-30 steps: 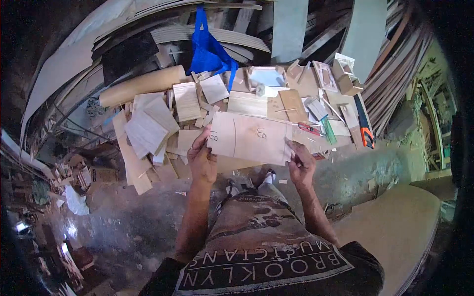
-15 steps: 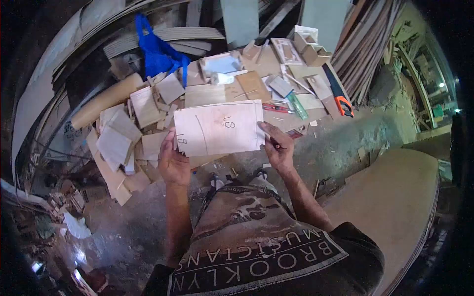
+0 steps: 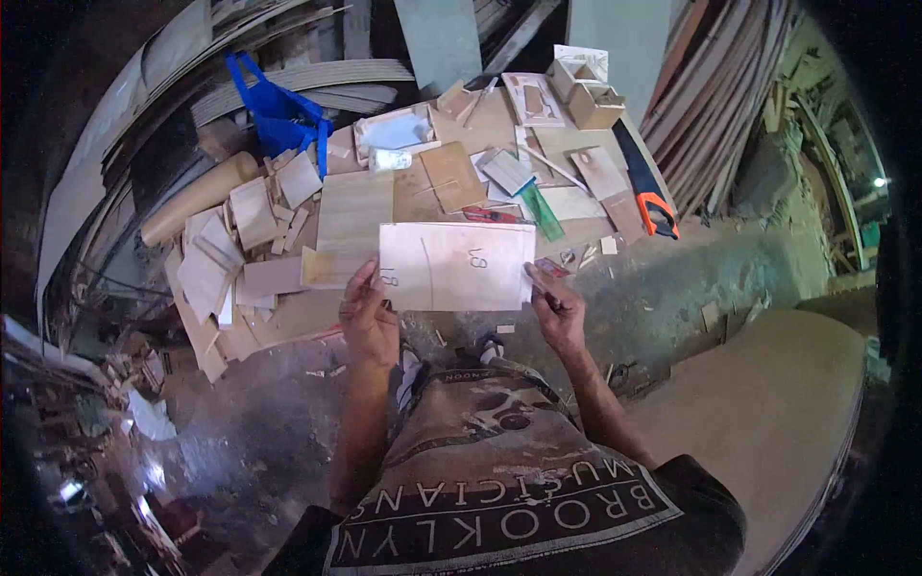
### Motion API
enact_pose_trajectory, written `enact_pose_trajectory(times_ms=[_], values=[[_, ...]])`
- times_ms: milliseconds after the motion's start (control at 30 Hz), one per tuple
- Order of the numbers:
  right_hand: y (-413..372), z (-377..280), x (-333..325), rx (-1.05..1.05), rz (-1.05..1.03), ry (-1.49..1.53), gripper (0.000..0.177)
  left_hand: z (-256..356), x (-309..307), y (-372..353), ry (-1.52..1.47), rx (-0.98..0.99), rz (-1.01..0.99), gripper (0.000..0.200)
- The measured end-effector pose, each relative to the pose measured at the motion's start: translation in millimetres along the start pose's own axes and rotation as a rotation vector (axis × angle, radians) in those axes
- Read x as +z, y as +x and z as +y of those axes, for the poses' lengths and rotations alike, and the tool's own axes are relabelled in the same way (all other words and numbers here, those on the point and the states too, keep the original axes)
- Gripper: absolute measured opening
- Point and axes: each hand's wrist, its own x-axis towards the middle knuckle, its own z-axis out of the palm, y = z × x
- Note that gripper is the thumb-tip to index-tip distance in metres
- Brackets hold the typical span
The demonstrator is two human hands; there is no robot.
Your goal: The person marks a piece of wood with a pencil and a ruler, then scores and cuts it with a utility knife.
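Surface: grey concrete floor [image 3: 691, 278], dusty, chips and offcuts scattered over it. Workshop room, dim at the edges.

Far left: bent plywood sheets [image 3: 115, 125] stacked in curves against the wall. Below them a tan rolled veneer cylinder [image 3: 197, 197] lies on its side. Just beside it, a loose heap of pale square wood offcuts [image 3: 216, 259], overlapping. Blue fabric bag [image 3: 274, 110] rests behind the heap.

Centre: left hand [image 3: 370, 317], grip clamped on the lower left corner of a thin pale rectangular plywood panel [image 3: 461, 267], thumb over the face. The panel is held flat-on to the camera, raised above the floor, in front of the knees. It bears pencilled marks and a curved line. It hides part of the litter behind. Right hand [image 3: 555, 309], grip pinched shut on the panel's right edge.

Behind the panel: green flat plastic strip [image 3: 543, 211], touching more offcuts. Small open wooden boxes [image 3: 591, 96] farther back.

Right: handsaw with orange handle [image 3: 645, 187], lying on the boards. Long timber strips [image 3: 715, 86] lean at the wall. Near right, a broad curved brown board [image 3: 768, 413].
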Motion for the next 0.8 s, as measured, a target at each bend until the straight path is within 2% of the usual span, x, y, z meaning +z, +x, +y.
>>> enact_pose_trajectory(times_ms=[67, 133, 200, 333, 433, 500, 533, 600, 633, 700, 733, 800], values=[[-5, 13, -13, 0.108, -0.012, 0.025, 0.042, -14, 10, -6, -0.072, -0.068, 0.038, 0.029], [-9, 26, -19, 0.048, -0.027, 0.081, 0.045, -23, 27, -13, -0.088, -0.099, 0.057, 0.029], [-11, 36, -22, 0.025, -0.059, 0.020, 0.047, -32, 42, -17, -0.228, -0.210, 0.054, 0.038], [-15, 29, -15, 0.029, -0.076, 0.093, 0.044, -54, 52, -10, -0.048, -0.150, 0.212, 0.044], [-7, 28, -13, 0.148, -0.170, -0.016, 0.037, -49, 51, 11, 0.063, -0.108, 0.255, 0.041], [5, 28, -13, 0.509, -0.261, -0.126, 0.039, -42, 39, 29, 0.236, -0.065, 0.170, 0.044], [8, 38, -11, 0.516, -0.264, -0.125, 0.039, -41, 32, 38, 0.240, -0.070, 0.174, 0.044], [11, 77, 0, 0.549, -0.397, -0.416, 0.043, -43, 20, 55, 0.373, -0.127, 0.208, 0.044], [12, 104, 11, 0.553, -0.401, -0.426, 0.043, -47, 15, 64, 0.365, -0.133, 0.213, 0.044], [18, 152, 30, -0.042, -0.283, -0.407, 0.051, -53, 8, 78, 0.542, -0.139, 0.170, 0.045], [28, 152, 35, -0.034, -0.288, -0.415, 0.051, -58, 7, 80, 0.538, -0.150, 0.173, 0.045], [54, 154, 53, 0.032, -0.291, -0.414, 0.053, -75, 10, 83, 0.901, -0.128, 0.160, 0.049]])
